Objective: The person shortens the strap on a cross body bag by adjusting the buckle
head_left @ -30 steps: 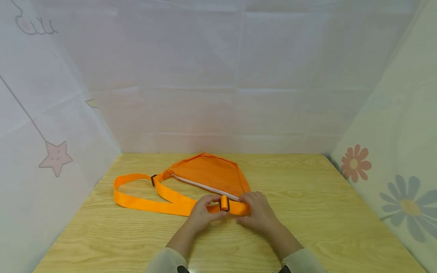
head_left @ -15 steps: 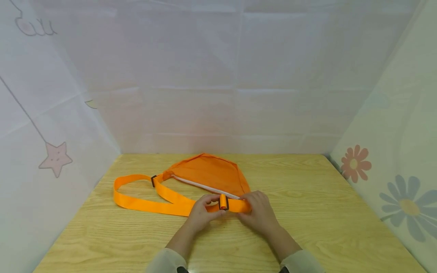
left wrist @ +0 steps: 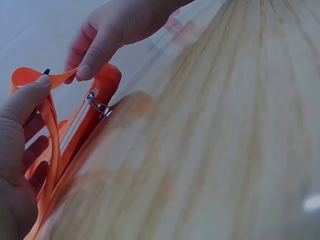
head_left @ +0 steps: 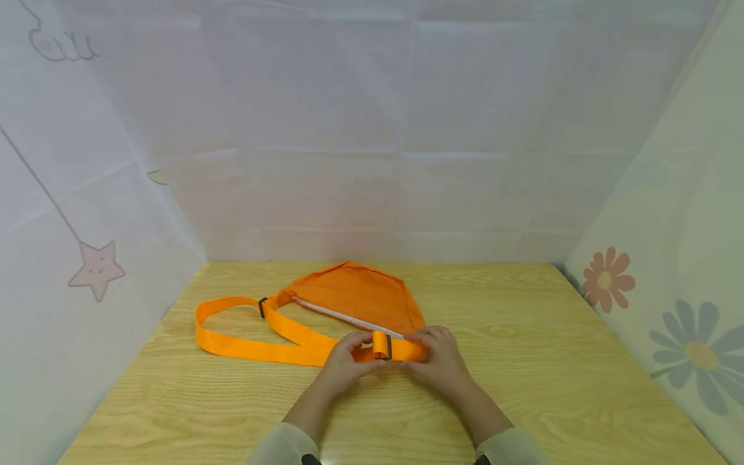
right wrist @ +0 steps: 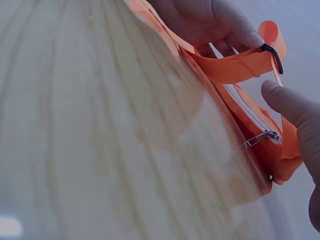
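Observation:
An orange half-moon waist bag (head_left: pixel 357 294) lies on the wooden table, its white zipper (head_left: pixel 347 318) facing the person. Its bright orange strap (head_left: pixel 256 350) runs along the front and loops out to the left. My left hand (head_left: pixel 341 365) pinches the strap at a black slider buckle (right wrist: pixel 273 59), thumb at the buckle's edge, where a small fold of webbing (head_left: pixel 379 344) stands up. Just right of the buckle, my right hand (head_left: pixel 440 363) holds the strap between thumb and fingers, by the bag's corner. A metal zipper pull (left wrist: pixel 100 104) hangs at that corner.
A second black slider (head_left: pixel 262 307) sits on the strap near the bag's left corner. The wooden table (head_left: pixel 523 361) extends around the bag. Pale printed cloth walls (head_left: pixel 378 194) stand behind it and on both sides.
The webbing fold at the buckle looks wider and the buckle has turned slightly. My right hand has lifted a little with its strap section, its thumb now nearer the buckle. The bag stays put.

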Tool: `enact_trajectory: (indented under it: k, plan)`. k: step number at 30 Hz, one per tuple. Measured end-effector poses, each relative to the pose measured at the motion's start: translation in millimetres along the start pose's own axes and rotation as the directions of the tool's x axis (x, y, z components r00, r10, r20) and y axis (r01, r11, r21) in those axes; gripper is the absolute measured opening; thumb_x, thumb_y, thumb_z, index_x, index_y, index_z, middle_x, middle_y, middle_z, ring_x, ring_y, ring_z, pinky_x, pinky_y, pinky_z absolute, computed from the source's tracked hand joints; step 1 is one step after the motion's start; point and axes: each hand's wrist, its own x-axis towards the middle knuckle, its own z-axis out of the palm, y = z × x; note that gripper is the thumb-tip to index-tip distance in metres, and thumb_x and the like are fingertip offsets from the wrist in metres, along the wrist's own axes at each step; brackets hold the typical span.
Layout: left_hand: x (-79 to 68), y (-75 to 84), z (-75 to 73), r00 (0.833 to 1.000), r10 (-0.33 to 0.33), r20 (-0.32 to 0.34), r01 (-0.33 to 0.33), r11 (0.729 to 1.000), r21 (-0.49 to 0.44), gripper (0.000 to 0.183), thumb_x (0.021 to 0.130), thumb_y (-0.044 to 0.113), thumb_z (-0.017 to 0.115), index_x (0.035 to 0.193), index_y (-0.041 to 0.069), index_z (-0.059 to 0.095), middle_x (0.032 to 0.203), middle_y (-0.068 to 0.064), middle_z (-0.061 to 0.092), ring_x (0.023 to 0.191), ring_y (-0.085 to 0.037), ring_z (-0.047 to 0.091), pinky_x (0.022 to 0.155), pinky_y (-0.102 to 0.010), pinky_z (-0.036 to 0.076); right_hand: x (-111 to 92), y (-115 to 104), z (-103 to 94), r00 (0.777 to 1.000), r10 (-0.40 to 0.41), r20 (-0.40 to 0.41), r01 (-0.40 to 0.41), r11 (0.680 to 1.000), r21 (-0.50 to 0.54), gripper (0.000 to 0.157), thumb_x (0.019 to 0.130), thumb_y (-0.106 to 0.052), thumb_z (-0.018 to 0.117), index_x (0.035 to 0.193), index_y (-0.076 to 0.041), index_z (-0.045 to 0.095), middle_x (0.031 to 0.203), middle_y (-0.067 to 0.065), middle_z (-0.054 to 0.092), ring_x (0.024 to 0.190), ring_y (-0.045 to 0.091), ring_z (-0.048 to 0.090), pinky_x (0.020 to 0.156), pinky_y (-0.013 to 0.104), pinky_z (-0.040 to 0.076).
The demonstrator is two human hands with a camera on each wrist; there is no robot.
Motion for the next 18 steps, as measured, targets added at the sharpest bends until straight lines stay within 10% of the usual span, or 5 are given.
enact_trajectory:
  k: [18]
  plan:
    - [7.2,1.0,13.5,0.996,0.024,0.083,-0.025,1.000,0.017,0.041,0.080,0.029,0.082,0.117,0.017,0.069,0.117,0.001,0.067,0.106,-0.016,0.056,0.095,-0.031,0.044,1.5,-7.3,-2.3,0.996,0.026,0.085,-0.030,0.999,0.038,0.047,0.066,-0.034,0.090,0.106,-0.016,0.076,0.099,-0.006,0.066,0.105,0.019,0.053,0.093,0.044,0.045]
